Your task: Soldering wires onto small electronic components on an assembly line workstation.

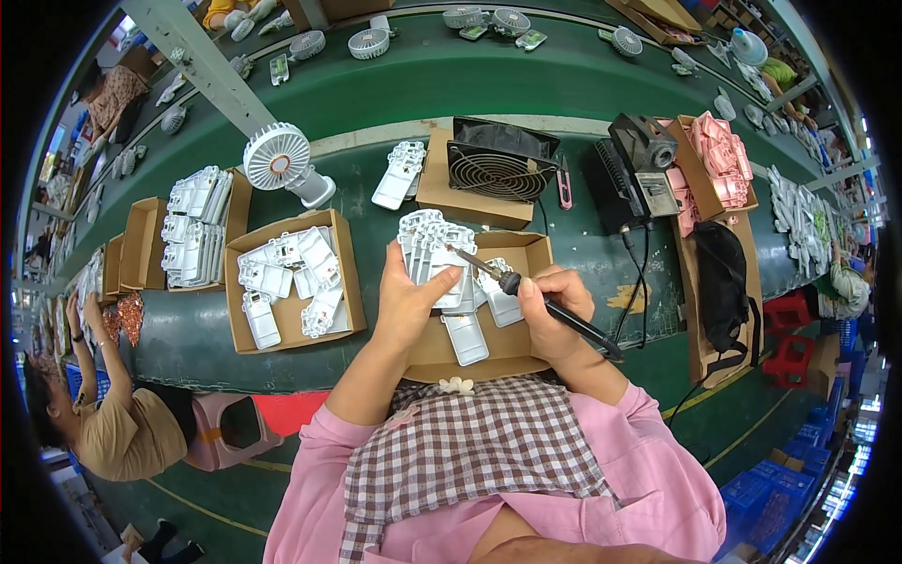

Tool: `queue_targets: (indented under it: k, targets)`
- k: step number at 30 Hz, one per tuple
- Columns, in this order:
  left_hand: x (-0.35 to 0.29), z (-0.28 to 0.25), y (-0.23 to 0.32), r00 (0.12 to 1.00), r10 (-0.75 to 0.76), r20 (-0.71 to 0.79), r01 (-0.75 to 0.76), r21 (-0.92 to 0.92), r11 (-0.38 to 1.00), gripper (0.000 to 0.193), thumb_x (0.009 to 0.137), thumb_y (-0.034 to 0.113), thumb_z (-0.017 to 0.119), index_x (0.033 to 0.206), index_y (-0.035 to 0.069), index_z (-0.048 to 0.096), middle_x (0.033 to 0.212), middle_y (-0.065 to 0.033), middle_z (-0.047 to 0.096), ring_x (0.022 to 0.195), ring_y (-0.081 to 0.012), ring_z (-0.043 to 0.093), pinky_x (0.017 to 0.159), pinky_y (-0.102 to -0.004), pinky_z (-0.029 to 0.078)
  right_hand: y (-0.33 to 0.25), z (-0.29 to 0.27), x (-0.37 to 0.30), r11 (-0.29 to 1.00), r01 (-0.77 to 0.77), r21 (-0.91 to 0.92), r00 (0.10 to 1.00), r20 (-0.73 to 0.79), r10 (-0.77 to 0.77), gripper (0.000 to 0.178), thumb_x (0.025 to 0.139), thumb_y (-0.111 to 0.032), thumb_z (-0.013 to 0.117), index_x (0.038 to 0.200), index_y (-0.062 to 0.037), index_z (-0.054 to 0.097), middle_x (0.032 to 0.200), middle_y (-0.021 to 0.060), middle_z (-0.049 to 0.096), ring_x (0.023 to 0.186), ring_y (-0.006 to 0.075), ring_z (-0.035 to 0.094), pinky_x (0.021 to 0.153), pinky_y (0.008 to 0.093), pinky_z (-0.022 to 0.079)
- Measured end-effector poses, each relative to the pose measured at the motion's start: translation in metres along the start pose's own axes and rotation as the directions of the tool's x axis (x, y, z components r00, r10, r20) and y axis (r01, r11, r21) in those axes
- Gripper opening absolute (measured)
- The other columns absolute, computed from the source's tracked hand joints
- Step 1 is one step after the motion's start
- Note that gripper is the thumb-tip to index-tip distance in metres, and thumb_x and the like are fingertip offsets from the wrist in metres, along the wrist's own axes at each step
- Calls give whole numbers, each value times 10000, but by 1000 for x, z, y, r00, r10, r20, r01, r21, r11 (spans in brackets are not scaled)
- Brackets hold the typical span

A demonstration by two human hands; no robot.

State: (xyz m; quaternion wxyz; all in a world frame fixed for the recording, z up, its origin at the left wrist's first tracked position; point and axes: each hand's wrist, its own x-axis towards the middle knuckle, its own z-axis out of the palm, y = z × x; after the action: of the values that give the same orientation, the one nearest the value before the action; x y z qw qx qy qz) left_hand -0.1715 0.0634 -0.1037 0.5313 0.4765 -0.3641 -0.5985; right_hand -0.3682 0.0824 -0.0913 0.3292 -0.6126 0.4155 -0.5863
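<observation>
My left hand point(406, 299) is closed around a fanned stack of white plastic housings point(427, 235), its thumb lying across their near side. In my right hand point(561, 305) is a soldering iron point(584, 329) with a black handle, gripped like a pen. Its thin metal tip points left and reaches the upper part of the held housings; whether it touches them I cannot tell. Below both hands stands a cardboard box point(521, 364) with several loose white housings point(466, 338) inside. Another cardboard box point(354, 305) to the left holds more white housings point(315, 258).
Behind the box are a black square fan point(503, 160), a red-handled cutter point(564, 183) and a black soldering station point(625, 179) with cables. A white handheld fan point(282, 162) stands at back left. Pink parts point(719, 160) fill a box at right. A co-worker point(127, 428) sits at left.
</observation>
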Motion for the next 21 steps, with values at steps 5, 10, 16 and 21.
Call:
queue_targets:
  k: [5, 10, 16, 21]
  targets:
    - [0, 0, 0, 1000, 7, -4, -7, 8, 1000, 556, 795, 33, 754, 1233, -4, 413, 1137, -110, 597, 1017, -159, 604, 877, -293, 498, 1, 2, -1, 999, -23, 23, 1000, -6, 23, 169, 857, -27, 703, 842, -33, 534, 718, 70, 617, 591, 83, 539, 521, 235, 427]
    - [1, -1, -2, 1000, 11, 7, -11, 9, 1000, 567, 793, 43, 760, 1235, -7, 409, 1136, -113, 597, 1023, -161, 603, 878, -294, 498, 1, 3, -1, 999, -29, 23, 1000, -6, 30, 168, 852, -19, 704, 839, -31, 537, 718, 69, 617, 590, 82, 539, 520, 233, 426]
    - [0, -1, -1, 1000, -8, 7, 8, -19, 1000, 585, 787, 47, 768, 1241, -5, 403, 1132, -112, 598, 1030, -165, 604, 883, -300, 500, 3, 1, -2, 1000, -7, -5, 1000, 5, 7, 165, 857, -17, 697, 842, -32, 533, 724, 70, 615, 593, 85, 537, 522, 233, 425]
    - [-2, 2, 3, 1000, -25, 17, 25, 3, 1000, 611, 773, 62, 788, 1244, -3, 404, 1124, -106, 603, 1017, -162, 609, 883, -303, 505, 7, 0, -8, 982, 25, 185, 994, -111, -4, 150, 877, -43, 676, 875, -30, 527, 754, 84, 610, 605, 95, 530, 542, 251, 439]
